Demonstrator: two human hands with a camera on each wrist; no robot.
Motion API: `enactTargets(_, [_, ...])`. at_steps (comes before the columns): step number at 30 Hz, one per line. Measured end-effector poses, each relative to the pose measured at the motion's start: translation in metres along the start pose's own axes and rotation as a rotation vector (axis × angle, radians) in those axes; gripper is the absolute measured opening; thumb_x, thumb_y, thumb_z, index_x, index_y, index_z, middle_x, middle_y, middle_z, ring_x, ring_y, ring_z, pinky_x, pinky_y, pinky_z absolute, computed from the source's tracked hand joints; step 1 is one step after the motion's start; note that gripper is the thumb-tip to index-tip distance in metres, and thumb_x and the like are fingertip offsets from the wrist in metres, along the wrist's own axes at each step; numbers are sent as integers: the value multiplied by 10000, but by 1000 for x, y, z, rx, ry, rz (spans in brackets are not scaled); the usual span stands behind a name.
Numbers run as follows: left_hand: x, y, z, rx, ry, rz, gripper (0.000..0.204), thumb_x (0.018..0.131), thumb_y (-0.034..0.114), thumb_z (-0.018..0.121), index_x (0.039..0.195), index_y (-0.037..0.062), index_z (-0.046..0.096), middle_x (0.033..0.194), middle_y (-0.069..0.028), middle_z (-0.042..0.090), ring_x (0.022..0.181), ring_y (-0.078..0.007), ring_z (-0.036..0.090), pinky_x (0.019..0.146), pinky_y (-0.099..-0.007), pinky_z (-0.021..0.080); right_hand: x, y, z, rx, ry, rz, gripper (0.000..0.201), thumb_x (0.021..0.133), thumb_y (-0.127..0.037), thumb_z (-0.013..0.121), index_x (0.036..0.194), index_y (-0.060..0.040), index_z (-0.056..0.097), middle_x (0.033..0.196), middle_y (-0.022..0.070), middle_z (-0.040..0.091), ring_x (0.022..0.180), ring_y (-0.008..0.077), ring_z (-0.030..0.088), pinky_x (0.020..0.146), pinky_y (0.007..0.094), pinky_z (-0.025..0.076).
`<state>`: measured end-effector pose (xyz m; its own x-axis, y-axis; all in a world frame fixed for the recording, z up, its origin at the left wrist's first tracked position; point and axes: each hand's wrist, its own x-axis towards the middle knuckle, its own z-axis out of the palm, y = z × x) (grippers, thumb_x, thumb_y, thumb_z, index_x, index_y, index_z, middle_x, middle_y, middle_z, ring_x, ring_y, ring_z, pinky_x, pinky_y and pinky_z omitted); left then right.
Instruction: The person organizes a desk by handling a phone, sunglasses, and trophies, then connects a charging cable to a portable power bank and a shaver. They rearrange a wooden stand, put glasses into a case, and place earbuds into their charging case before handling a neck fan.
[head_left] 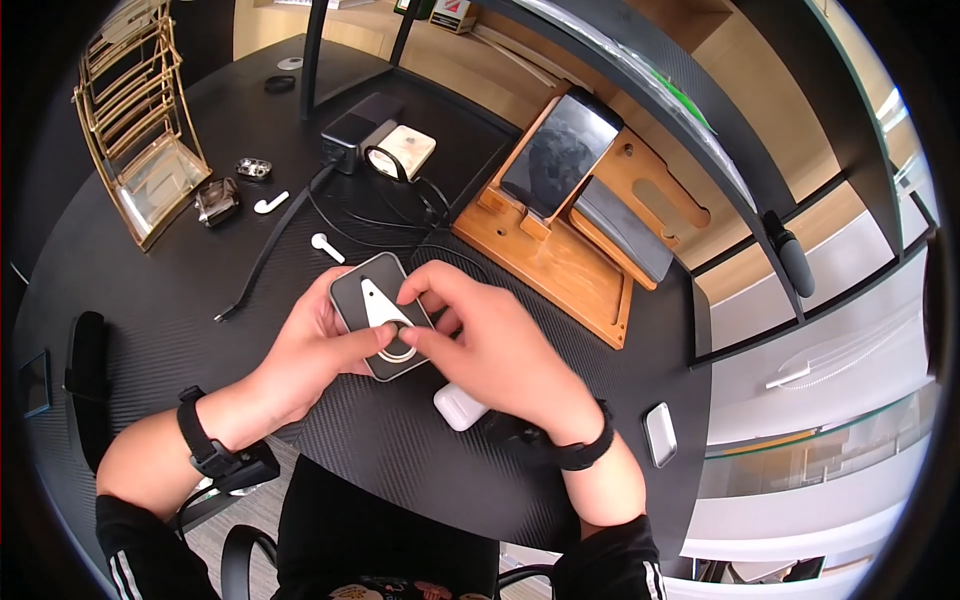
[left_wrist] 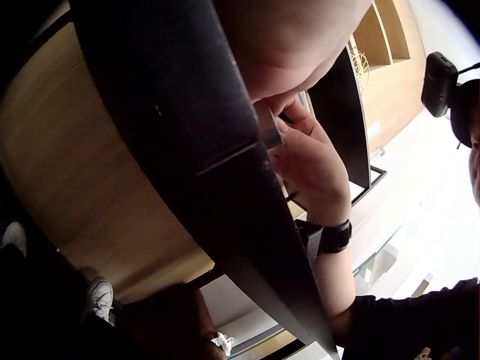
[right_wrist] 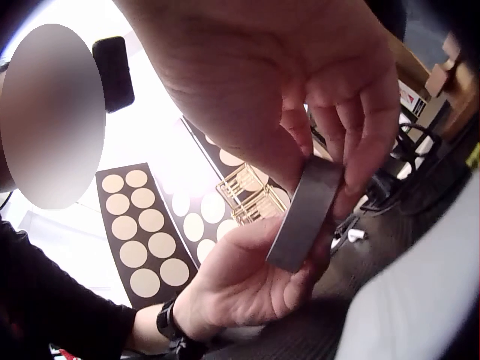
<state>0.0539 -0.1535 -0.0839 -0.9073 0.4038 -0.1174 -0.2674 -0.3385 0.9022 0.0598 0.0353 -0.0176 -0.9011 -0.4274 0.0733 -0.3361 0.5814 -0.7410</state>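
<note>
Over the front of the desk both hands hold a flat grey rounded box [head_left: 350, 302]. A white teardrop-shaped piece [head_left: 377, 308] with a ring at its wide end lies on its upper face. My left hand [head_left: 305, 345] grips the box from the left, its thumb laid across the ring. From the right, my right hand [head_left: 495, 335] holds it too, thumb tip at the ring and index finger bent at the upper edge. The right wrist view shows the box's thick plain side [right_wrist: 304, 214] between both hands. A white earbud case [head_left: 459, 406] lies below the right hand.
Two white earbuds [head_left: 271, 203], a cable [head_left: 265, 250] and a black power brick [head_left: 360, 130] lie beyond the hands. A wooden stand [head_left: 570, 285] bears a phone [head_left: 562, 150]. A gold rack [head_left: 150, 180] stands left; a small white tray [head_left: 660, 435] lies right.
</note>
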Motion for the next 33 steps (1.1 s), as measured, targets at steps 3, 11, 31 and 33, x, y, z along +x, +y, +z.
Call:
enactTargets(3, [0, 2, 1, -88, -4, -17, 406, 902, 48, 582, 1251, 42, 374, 1072, -92, 609, 907, -151, 655, 689, -276, 579, -8, -3, -24, -111, 35, 41, 377, 796, -146, 689, 1145, -83, 563, 969, 126, 617, 823, 254, 633, 716, 334, 502])
enactTargets(11, [2, 4, 0, -119, 2, -40, 385, 939, 60, 509, 1278, 40, 327, 1117, -145, 588, 933, -212, 662, 747, -354, 593, -37, -3, -63, -642, -77, 229, 476, 764, -236, 727, 1179, -59, 577, 1001, 185, 641, 981, 336, 612, 829, 395, 488])
enactTargets(31, [4, 4, -1, -49, -16, -83, 367, 933, 65, 493, 1280, 83, 374, 1141, -108, 578, 945, -206, 647, 742, -361, 581, -253, 84, -87, -893, 134, 770, 636, 856, -300, 636, 1385, -73, 364, 1239, 258, 515, 1099, 396, 550, 924, 428, 469])
enactTargets(33, [4, 3, -2, -51, -33, -78, 364, 933, 68, 496, 1276, 84, 376, 1134, -108, 582, 937, -206, 651, 739, -361, 581, -252, 86, -83, -983, 196, 642, 644, 786, -230, 703, 1333, -60, 410, 1065, 204, 588, 943, 365, 609, 813, 412, 515])
